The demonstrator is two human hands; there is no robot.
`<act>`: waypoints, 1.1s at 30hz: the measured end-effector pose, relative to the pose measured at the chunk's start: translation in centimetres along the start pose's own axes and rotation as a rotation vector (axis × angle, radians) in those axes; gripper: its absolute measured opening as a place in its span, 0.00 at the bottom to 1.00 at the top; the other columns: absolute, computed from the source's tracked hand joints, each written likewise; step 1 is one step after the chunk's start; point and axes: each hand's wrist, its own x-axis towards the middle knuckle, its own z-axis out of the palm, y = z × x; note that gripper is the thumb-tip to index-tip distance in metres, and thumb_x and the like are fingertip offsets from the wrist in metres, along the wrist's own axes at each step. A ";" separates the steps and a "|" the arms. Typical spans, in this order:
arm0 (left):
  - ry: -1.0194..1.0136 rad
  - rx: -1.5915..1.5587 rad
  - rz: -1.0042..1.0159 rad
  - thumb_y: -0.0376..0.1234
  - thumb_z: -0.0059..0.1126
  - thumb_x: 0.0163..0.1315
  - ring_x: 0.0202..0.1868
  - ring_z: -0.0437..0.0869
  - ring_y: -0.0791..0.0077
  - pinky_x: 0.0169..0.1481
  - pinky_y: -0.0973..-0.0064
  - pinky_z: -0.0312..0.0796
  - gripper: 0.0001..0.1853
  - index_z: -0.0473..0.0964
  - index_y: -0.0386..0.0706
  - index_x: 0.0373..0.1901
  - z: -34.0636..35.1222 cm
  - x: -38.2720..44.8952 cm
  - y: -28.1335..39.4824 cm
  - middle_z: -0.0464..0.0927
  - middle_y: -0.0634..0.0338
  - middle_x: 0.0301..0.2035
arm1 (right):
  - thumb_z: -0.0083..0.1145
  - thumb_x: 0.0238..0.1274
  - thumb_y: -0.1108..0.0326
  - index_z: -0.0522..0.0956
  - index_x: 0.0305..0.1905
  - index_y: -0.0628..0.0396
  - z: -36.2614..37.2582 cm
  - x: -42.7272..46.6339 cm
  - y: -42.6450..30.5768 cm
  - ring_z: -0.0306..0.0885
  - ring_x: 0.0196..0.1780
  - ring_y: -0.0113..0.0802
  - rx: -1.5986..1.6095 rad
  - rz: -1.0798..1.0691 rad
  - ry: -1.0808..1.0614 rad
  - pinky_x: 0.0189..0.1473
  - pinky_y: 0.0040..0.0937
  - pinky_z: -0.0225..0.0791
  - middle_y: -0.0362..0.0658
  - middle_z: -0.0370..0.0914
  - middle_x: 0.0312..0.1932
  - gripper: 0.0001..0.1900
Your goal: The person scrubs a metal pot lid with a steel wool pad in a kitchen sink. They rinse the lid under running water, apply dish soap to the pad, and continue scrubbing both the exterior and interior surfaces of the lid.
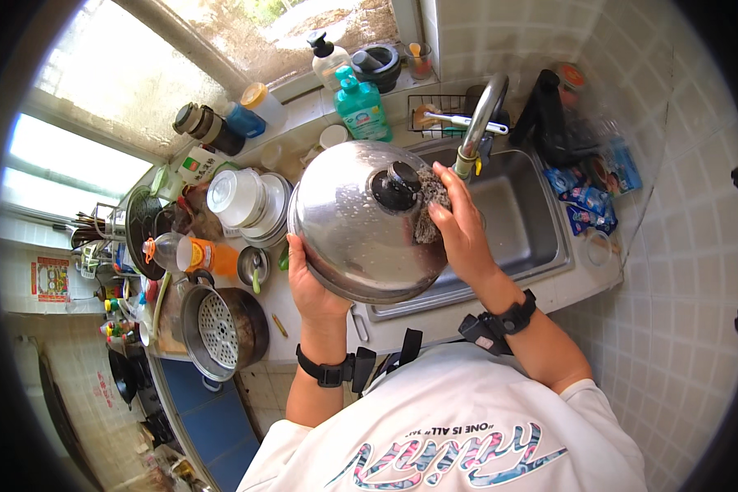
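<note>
A domed stainless steel pot lid point(344, 209) with a black knob point(395, 186) is held over the left part of the sink point(510, 197). My left hand point(313, 286) grips its rim at the near left, the thumb lying along the edge. Water drops dot the metal. In my right hand point(464, 227) is a grey scouring pad point(432, 206), pressed on the dome just right of the knob. The curved faucet point(489, 111) rises behind my right hand. The lid hides part of the sink and countertop.
Left of the lid stand stacked white bowls point(237, 197), an orange drink bottle point(194, 253) and a steamer pot point(224, 326). Green and white pump bottles point(361, 107) line the back. A wire rack point(427, 114) sits behind the sink, with packets point(590, 203) to its right.
</note>
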 end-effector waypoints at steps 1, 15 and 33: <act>-0.015 0.012 0.007 0.52 0.39 0.82 0.66 0.78 0.54 0.73 0.54 0.68 0.28 0.72 0.42 0.69 -0.1 -0.1 0.1 0.77 0.51 0.66 | 0.52 0.71 0.68 0.72 0.69 0.62 -0.1 -0.5 0.0 0.62 0.78 0.53 -0.050 0.027 -0.033 0.79 0.43 0.53 0.59 0.66 0.73 0.24; 0.130 0.059 0.047 0.50 0.43 0.82 0.66 0.77 0.58 0.74 0.55 0.66 0.26 0.74 0.42 0.66 0.6 -0.4 -0.3 0.78 0.54 0.65 | 0.59 0.61 0.77 0.82 0.55 0.63 1.7 -2.2 -3.0 0.75 0.59 0.54 -0.385 -0.057 -0.034 0.61 0.44 0.69 0.54 0.76 0.55 0.17; 0.057 0.274 0.169 0.50 0.43 0.82 0.65 0.78 0.59 0.72 0.57 0.69 0.27 0.72 0.38 0.67 2.3 -0.2 0.7 0.78 0.52 0.63 | 0.61 0.58 0.78 0.78 0.62 0.69 3.9 -2.6 -4.8 0.77 0.63 0.58 -0.471 -0.415 -0.036 0.65 0.47 0.73 0.61 0.75 0.60 0.25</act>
